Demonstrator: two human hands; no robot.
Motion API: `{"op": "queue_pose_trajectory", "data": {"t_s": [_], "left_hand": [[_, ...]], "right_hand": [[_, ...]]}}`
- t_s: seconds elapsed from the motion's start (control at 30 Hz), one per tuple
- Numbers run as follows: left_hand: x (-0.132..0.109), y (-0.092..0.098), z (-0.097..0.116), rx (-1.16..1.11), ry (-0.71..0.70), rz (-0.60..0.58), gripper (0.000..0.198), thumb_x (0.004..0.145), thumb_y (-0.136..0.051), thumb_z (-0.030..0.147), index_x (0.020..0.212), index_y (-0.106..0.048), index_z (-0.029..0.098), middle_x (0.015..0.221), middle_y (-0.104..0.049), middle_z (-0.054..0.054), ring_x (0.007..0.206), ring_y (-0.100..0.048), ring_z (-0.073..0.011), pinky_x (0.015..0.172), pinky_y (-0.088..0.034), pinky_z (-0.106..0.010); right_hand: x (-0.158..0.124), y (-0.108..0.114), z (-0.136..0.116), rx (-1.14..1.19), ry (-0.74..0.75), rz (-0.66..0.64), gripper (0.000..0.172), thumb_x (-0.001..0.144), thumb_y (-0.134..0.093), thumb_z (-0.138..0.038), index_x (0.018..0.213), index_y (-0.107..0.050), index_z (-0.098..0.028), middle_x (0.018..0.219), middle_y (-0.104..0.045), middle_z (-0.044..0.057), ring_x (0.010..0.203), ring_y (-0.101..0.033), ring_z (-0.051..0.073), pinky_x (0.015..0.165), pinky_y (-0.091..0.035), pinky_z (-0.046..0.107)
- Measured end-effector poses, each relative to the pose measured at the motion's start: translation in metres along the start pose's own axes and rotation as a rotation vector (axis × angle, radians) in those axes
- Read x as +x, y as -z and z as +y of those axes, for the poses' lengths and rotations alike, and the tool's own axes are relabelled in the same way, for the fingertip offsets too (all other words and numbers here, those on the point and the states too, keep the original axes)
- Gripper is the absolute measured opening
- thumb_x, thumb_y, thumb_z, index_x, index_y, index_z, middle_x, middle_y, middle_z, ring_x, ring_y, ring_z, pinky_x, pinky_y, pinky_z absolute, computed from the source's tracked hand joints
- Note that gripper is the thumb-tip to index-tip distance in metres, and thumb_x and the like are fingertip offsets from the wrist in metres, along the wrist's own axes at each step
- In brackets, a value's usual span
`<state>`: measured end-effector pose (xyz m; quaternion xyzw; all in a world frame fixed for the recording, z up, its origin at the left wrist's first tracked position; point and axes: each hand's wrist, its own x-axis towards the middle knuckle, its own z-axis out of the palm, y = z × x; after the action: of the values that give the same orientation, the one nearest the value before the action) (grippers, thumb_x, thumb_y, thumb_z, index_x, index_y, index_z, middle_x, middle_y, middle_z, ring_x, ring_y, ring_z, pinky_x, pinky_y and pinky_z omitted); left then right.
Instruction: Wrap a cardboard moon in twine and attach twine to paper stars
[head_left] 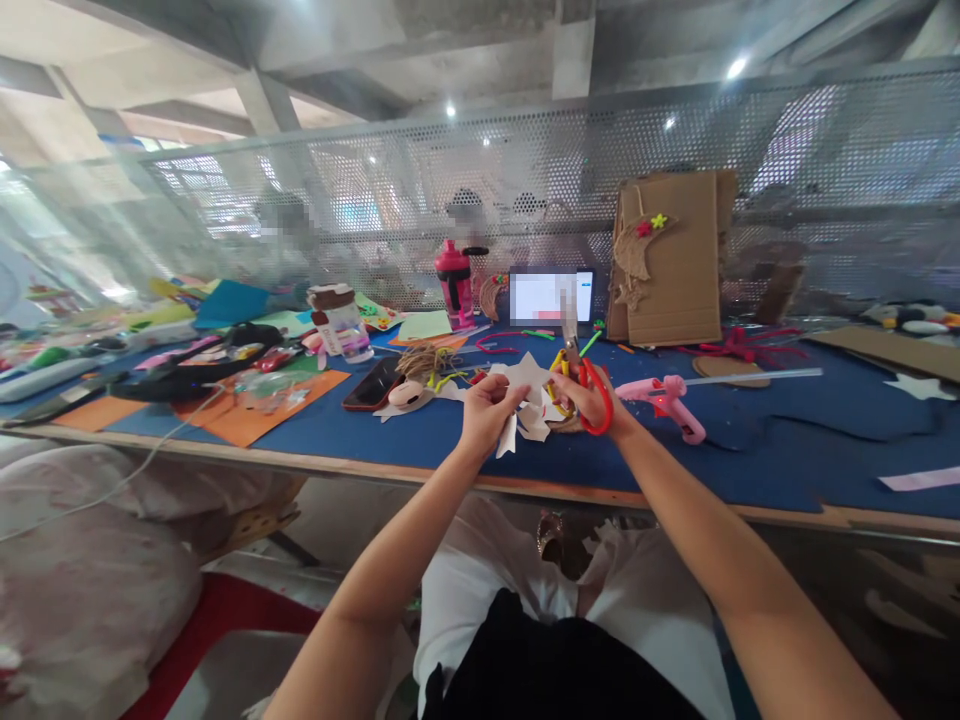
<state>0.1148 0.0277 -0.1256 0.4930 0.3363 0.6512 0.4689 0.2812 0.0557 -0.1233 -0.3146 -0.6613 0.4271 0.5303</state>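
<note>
Between the left hand and right hand, a jagged white cutout sits.

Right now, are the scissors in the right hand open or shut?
Shut, or very nearly: the blades of the scissors rise from the right hand as one narrow strip, with no gap visible between them.

A pink glue gun lies on what seems blue felt, with cardboard standing behind.
</note>
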Motion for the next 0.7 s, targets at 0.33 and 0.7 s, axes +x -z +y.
{"op": "queue_pose_trajectory", "data": {"t_s": [0.33, 0.7], "left_hand": [[-0.001, 0.003, 0.0, 0.065, -0.003, -0.004, 0.05, 0.05, -0.086, 0.048, 0.062, -0.048, 0.017, 0.05, -0.053, 0.006, 0.041, -0.042, -0.0049, 0.039, -0.029, -0.017], [0.001, 0.005, -0.001, 0.104, -0.034, -0.056, 0.049, 0.055, -0.084, 0.049, 0.056, -0.047, 0.016, 0.049, -0.044, 0.007, 0.041, -0.035, -0.0036, 0.037, -0.024, -0.017]], "right_hand": [[-0.001, 0.001, 0.002, -0.091, 0.039, 0.018, 0.037, 0.08, -0.059, -0.055, 0.081, -0.054, -0.019, 0.057, -0.052, -0.004, 0.049, -0.049, 0.011, 0.052, -0.045, 0.026], [-0.003, -0.004, -0.007, -0.077, 0.037, 0.026, 0.034, 0.078, -0.061, -0.052, 0.078, -0.053, -0.019, 0.052, -0.047, -0.005, 0.046, -0.045, 0.01, 0.051, -0.044, 0.026]]}}
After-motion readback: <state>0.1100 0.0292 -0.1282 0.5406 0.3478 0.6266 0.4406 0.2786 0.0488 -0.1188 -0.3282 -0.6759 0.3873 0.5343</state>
